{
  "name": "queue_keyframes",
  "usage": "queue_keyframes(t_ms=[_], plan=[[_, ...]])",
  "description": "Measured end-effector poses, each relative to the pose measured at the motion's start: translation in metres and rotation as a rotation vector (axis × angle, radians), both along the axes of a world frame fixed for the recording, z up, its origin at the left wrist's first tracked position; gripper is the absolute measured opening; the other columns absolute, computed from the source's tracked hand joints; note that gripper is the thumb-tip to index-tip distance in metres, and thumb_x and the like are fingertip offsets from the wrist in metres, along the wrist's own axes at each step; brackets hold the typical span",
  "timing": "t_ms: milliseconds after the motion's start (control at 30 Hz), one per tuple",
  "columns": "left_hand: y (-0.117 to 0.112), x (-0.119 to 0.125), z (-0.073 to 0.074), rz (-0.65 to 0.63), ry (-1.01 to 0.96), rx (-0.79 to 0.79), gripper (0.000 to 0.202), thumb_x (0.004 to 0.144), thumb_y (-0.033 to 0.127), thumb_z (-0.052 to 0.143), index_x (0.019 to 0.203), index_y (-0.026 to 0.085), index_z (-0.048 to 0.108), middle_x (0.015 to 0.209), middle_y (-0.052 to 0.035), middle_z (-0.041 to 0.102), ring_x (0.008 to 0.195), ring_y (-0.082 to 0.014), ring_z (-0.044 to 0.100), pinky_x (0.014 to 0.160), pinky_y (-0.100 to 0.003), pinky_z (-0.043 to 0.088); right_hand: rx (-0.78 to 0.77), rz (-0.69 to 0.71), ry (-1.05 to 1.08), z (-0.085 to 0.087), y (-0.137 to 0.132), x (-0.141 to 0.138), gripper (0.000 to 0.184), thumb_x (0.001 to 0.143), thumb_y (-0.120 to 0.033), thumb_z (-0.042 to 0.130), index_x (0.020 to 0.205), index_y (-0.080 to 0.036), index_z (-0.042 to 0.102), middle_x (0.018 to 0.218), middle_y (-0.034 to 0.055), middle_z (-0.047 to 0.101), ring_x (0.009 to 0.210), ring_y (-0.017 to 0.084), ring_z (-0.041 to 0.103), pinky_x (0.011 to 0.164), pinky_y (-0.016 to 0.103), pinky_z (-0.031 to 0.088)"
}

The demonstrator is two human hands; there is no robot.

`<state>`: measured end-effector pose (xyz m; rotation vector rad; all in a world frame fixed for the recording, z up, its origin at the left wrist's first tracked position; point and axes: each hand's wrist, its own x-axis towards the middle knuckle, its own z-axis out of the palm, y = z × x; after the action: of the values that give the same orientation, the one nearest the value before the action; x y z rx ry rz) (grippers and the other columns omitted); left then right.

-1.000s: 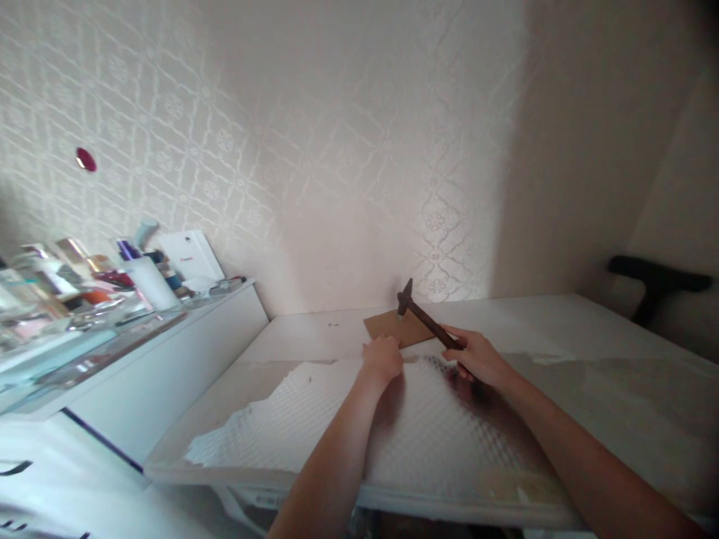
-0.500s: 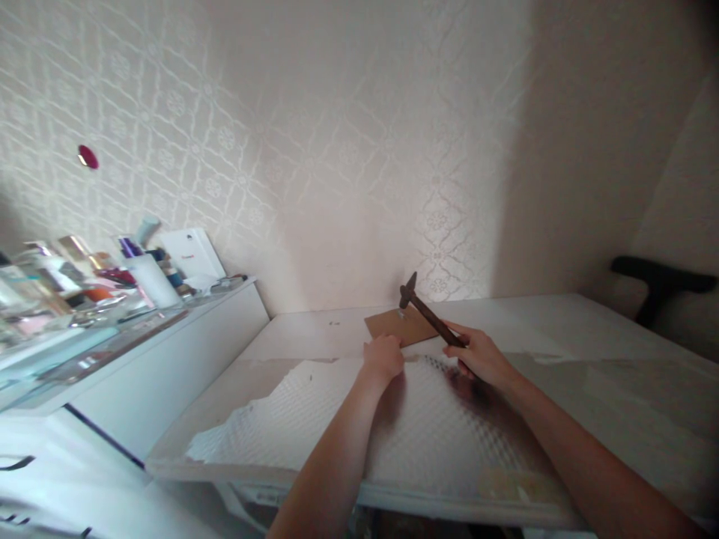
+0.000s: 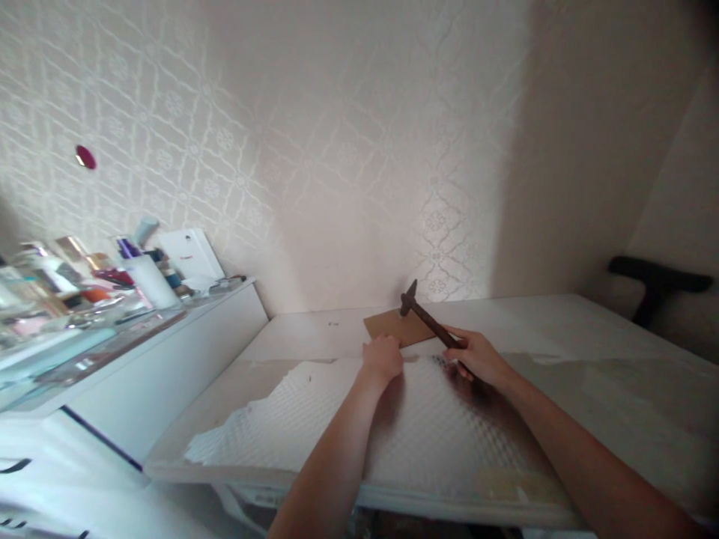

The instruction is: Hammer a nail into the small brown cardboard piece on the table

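My right hand (image 3: 477, 357) is closed round the dark handle of a small hammer (image 3: 422, 313). The hammer's head hangs just above a brown cardboard piece (image 3: 393, 328) that lies flat on the white table (image 3: 589, 322). My left hand (image 3: 382, 358) is closed, knuckles up, and rests at the near edge of the cardboard. What its fingers pinch, if anything, is hidden. Both forearms lie over a white textured sheet (image 3: 337, 419) spread on the table's near half.
A white cabinet (image 3: 168, 359) at the left carries several bottles and jars (image 3: 84, 277) and a white box (image 3: 188, 254). A patterned wall stands behind the table. A black chair arm (image 3: 657, 281) shows at the far right.
The hammer head rose a little and then came back down slightly over the cardboard. My left hand stayed in place.
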<state>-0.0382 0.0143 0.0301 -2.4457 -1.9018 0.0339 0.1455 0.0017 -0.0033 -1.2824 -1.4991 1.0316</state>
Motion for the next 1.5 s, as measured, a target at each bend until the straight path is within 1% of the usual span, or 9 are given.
queue_keyframes(t_ms=[167,333,467,667,833,967,1167,1367,1500], plan=[[-0.0001,0.0,0.0001,-0.009,-0.019,0.011,0.031,0.081,0.015,0.04,0.104,0.021,0.058,0.103,-0.0089,0.061,0.096,-0.0237,0.056,0.079,-0.037,0.046,0.003,-0.04,0.043,0.0014,-0.0011,-0.0018,0.067,0.063,-0.016,0.051,0.129,-0.016,0.04,0.048,-0.0066,0.049,0.028,0.008,0.042,0.026,0.017,0.03],[0.0002,0.0002,0.0009,-0.004,-0.02,0.005,0.031,0.08,0.015,0.04,0.104,0.02,0.059,0.104,-0.0093,0.061,0.096,-0.0233,0.056,0.079,-0.036,0.045,-0.025,0.021,0.044,0.0011,-0.0003,-0.0016,0.067,0.062,-0.016,0.052,0.129,-0.015,0.041,0.044,-0.0075,0.047,0.027,0.008,0.04,0.026,0.017,0.028],[0.0006,0.0003,0.0011,0.002,-0.019,-0.007,0.031,0.081,0.016,0.04,0.105,0.021,0.058,0.104,-0.0093,0.061,0.097,-0.0234,0.056,0.079,-0.036,0.045,0.008,-0.012,0.059,0.0,0.0002,-0.0012,0.067,0.063,-0.017,0.052,0.129,-0.016,0.041,0.049,-0.0063,0.05,0.028,0.007,0.041,0.026,0.016,0.028],[0.0005,0.0,0.0005,-0.005,-0.018,-0.003,0.03,0.081,0.018,0.041,0.106,0.022,0.058,0.104,-0.0091,0.06,0.098,-0.0238,0.056,0.08,-0.037,0.045,-0.017,0.014,0.026,0.0032,-0.0024,-0.0006,0.068,0.063,-0.015,0.052,0.13,-0.014,0.04,0.043,-0.0073,0.046,0.027,0.008,0.04,0.026,0.016,0.028],[0.0006,-0.0002,0.0,-0.005,-0.019,-0.003,0.03,0.083,0.02,0.041,0.108,0.022,0.058,0.105,-0.009,0.06,0.097,-0.0234,0.056,0.081,-0.037,0.044,-0.004,-0.045,0.061,0.0062,-0.0042,-0.0001,0.068,0.063,-0.016,0.051,0.13,-0.016,0.04,0.046,-0.0066,0.05,0.028,0.008,0.042,0.026,0.017,0.03],[0.0012,-0.0002,-0.0011,0.002,-0.01,0.008,0.031,0.082,0.02,0.041,0.108,0.022,0.058,0.105,-0.0093,0.06,0.097,-0.0243,0.056,0.079,-0.038,0.045,-0.033,0.01,0.036,0.0048,-0.0027,0.0002,0.068,0.062,-0.015,0.052,0.13,-0.014,0.04,0.045,-0.0066,0.05,0.028,0.008,0.042,0.027,0.017,0.031],[0.0021,-0.0003,-0.0022,-0.005,-0.005,0.002,0.031,0.082,0.019,0.041,0.109,0.022,0.057,0.105,-0.0087,0.06,0.097,-0.0227,0.056,0.081,-0.036,0.045,0.002,-0.039,0.025,0.0077,-0.004,-0.0012,0.069,0.063,-0.016,0.051,0.131,-0.016,0.039,0.043,-0.0077,0.047,0.029,0.009,0.042,0.027,0.017,0.03],[0.0016,0.0,-0.0011,0.003,0.004,0.001,0.031,0.082,0.019,0.041,0.109,0.023,0.057,0.105,-0.0091,0.06,0.098,-0.0231,0.055,0.08,-0.036,0.045,-0.017,0.008,0.015,0.008,-0.0052,-0.0018,0.068,0.063,-0.015,0.051,0.13,-0.014,0.039,0.042,-0.0077,0.046,0.028,0.008,0.042,0.027,0.017,0.03],[0.0012,-0.0002,-0.0004,-0.002,-0.008,-0.001,0.031,0.081,0.018,0.041,0.108,0.022,0.057,0.104,-0.0091,0.06,0.098,-0.023,0.055,0.081,-0.036,0.045,0.033,-0.041,0.021,0.0097,-0.0061,-0.0016,0.068,0.063,-0.015,0.051,0.13,-0.015,0.039,0.045,-0.0074,0.048,0.029,0.008,0.042,0.028,0.016,0.03]])
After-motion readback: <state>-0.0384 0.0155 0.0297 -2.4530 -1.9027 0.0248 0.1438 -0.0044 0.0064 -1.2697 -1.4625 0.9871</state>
